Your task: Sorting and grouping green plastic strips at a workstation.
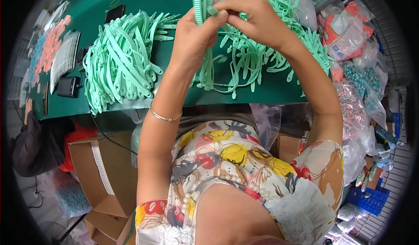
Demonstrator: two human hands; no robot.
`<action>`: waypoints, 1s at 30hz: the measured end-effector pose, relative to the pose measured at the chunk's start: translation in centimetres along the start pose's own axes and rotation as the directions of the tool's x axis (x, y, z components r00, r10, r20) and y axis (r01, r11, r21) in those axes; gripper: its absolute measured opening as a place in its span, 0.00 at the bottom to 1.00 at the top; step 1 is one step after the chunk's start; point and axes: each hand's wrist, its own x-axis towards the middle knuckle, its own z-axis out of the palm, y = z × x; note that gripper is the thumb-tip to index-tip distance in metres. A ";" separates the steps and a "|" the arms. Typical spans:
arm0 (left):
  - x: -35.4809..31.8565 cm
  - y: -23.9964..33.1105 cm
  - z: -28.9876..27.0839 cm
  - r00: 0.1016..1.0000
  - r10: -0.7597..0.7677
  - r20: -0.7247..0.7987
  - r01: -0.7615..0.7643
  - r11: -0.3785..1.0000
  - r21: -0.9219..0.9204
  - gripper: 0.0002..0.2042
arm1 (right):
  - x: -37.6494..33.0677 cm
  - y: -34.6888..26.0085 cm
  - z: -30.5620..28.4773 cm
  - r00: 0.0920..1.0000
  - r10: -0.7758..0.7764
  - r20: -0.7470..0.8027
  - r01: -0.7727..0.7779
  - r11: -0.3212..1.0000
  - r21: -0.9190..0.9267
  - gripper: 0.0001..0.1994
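My left hand (195, 37) is closed around a small bundle of mint-green ridged plastic straps (198, 3), held upright above the table, with tails hanging below the fist. Fingers bent, my right hand (255, 20) pinches at the same bundle beside my left thumb; the exact piece between its fingertips is partly hidden. To the left lies a thick, combed pile of finished-looking mint-green straps (124, 59). A looser tangle of similar straps (262, 55) spreads behind and below my right hand.
The green table (198, 97) carries a dark phone (115, 13), a black box-like device (68, 87) and coral-coloured pieces (52, 44) at far left. Cardboard boxes (109, 171) stand below left, near another person's dark sleeve (37, 144). Plastic bags of parts (355, 101) crowd the right.
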 end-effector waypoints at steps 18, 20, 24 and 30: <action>-3.6 4.2 -4.0 0.950 0.263 -0.171 -0.261 0.965 0.035 0.14 | -2.6 7.1 1.3 0.978 0.037 0.205 0.050 0.913 -0.405 0.03; -4.0 3.8 -4.1 0.971 0.171 -0.165 -0.160 0.984 0.079 0.14 | -3.0 7.5 2.2 0.965 0.038 0.260 0.068 0.920 -0.385 0.01; -4.1 2.6 -3.4 0.982 0.064 -0.180 -0.054 0.997 0.063 0.13 | -3.7 9.0 4.2 0.916 0.050 0.399 0.205 0.796 -0.569 0.04; -4.4 1.8 -3.7 0.979 0.012 -0.204 -0.003 0.999 0.048 0.12 | -3.6 9.0 4.7 0.922 -0.013 0.387 0.255 0.771 -0.583 0.06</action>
